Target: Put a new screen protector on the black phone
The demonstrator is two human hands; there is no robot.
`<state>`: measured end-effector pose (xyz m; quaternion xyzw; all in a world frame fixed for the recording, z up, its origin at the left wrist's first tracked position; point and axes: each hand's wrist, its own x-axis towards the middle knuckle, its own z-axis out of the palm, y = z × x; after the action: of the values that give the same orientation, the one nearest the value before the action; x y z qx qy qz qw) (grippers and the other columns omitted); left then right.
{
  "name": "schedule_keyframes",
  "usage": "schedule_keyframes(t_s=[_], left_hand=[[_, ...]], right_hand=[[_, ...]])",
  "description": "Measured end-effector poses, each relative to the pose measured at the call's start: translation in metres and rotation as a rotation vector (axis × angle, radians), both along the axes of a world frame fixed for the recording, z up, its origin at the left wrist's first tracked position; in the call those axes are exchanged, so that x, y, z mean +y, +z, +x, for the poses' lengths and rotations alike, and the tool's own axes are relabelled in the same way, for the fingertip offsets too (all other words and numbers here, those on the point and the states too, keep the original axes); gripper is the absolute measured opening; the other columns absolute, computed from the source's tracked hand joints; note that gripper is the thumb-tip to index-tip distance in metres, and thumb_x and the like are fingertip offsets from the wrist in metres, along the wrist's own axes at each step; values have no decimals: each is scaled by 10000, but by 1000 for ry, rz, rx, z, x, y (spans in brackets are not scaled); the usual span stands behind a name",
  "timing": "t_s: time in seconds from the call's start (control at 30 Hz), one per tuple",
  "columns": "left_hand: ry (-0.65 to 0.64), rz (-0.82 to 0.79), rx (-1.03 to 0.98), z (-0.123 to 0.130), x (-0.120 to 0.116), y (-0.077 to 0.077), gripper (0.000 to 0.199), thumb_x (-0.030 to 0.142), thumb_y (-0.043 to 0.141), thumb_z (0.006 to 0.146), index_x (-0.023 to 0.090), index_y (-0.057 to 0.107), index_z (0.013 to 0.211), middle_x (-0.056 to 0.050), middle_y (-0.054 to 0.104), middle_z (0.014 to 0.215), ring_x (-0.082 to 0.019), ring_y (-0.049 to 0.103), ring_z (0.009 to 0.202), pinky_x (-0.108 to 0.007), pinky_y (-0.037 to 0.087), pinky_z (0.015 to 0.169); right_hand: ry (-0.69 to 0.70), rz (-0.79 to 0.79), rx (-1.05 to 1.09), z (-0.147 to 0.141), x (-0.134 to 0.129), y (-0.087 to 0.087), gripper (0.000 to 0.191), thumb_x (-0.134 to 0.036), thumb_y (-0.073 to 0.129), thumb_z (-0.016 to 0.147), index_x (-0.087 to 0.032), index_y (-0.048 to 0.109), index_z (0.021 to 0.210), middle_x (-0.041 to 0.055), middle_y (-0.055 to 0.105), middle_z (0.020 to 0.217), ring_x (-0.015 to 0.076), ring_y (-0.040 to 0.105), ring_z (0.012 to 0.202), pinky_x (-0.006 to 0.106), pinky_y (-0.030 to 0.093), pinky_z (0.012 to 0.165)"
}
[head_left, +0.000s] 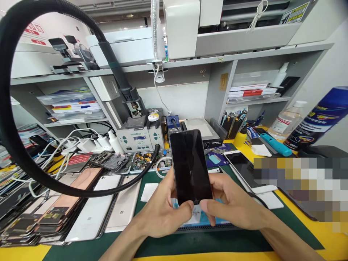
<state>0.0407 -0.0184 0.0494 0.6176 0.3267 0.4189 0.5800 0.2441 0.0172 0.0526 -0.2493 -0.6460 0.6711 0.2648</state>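
A black smartphone with a dark screen is held upright, tilted slightly back, in the middle of the head view. My left hand wraps its left edge, the thumb on the lower left of the front. My right hand grips the lower right side, with its thumb near the bottom edge. Both hands are closed on the phone. Under them lies a blue and white sheet or pad, mostly hidden. To the right a white phone rests on the green mat.
Several phones and phone parts lie at left. A thick black hose loops across the left side from a grey soldering or hot-air station. A blue spray can and a clear bottle stand at right, below shelves.
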Motion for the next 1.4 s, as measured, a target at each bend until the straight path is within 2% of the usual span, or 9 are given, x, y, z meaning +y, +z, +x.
schedule_keyframes(t_s=[0.1, 0.3, 0.6, 0.77, 0.93, 1.13, 1.33, 1.4], left_hand=[[5, 19, 12, 0, 0, 0, 436, 187, 609, 871, 229, 476, 1285, 27, 579, 718, -114, 507, 596, -234, 428, 574], [17, 37, 16, 2, -1, -1, 375, 216, 600, 886, 250, 520, 1251, 21, 519, 772, -100, 469, 595, -229, 403, 564], [25, 24, 39, 3, -1, 0, 418, 233, 601, 892, 254, 503, 1298, 17, 549, 748, -110, 502, 592, -225, 428, 566], [30, 23, 13, 3, -2, -2, 344, 257, 621, 888, 249, 514, 1215, 23, 531, 751, -100, 494, 573, -214, 417, 543], [13, 30, -19, 3, -4, -5, 239, 210, 608, 895, 244, 502, 1107, 30, 513, 760, -85, 473, 581, -204, 413, 553], [-18, 173, -75, 6, 0, -5, 289, 126, 538, 881, 247, 497, 1140, 33, 513, 768, -80, 455, 578, -197, 396, 550], [-41, 148, -64, 1, 1, -11, 297, 130, 532, 907, 252, 474, 1172, 37, 524, 768, -78, 481, 585, -192, 406, 559], [-30, 153, -51, -1, 2, -12, 304, 131, 561, 892, 246, 492, 1165, 25, 541, 803, -88, 512, 641, -198, 420, 599]], right_hand=[[-24, 20, -42, 0, -3, 1, 119, -156, 686, 839, -166, 607, 927, 2, 601, 847, 99, 522, 593, 216, 516, 523], [-53, 56, -84, 2, -3, -5, 59, -184, 617, 909, -180, 559, 907, 3, 568, 843, 111, 533, 610, 216, 506, 524], [-55, 42, -73, 1, -5, -3, 37, -182, 615, 908, -167, 591, 933, -15, 567, 818, 78, 518, 528, 207, 494, 489], [-48, 46, -70, 2, -6, -1, 62, -172, 631, 888, -166, 585, 930, -19, 565, 812, 75, 516, 525, 203, 491, 487], [-50, 90, -77, 2, -5, -1, 56, -144, 613, 877, -164, 567, 903, -15, 554, 815, 80, 519, 554, 199, 498, 504], [-57, 125, -80, 1, -5, -3, 89, -106, 581, 865, -177, 528, 875, -14, 544, 828, 84, 494, 589, 191, 488, 505], [-41, 108, -55, 2, -6, -2, 64, -119, 569, 888, -174, 543, 906, -15, 542, 824, 87, 492, 588, 200, 480, 512], [-42, 120, -57, 2, -6, -1, 69, -119, 583, 883, -174, 544, 897, -13, 540, 825, 93, 498, 611, 197, 485, 520]])
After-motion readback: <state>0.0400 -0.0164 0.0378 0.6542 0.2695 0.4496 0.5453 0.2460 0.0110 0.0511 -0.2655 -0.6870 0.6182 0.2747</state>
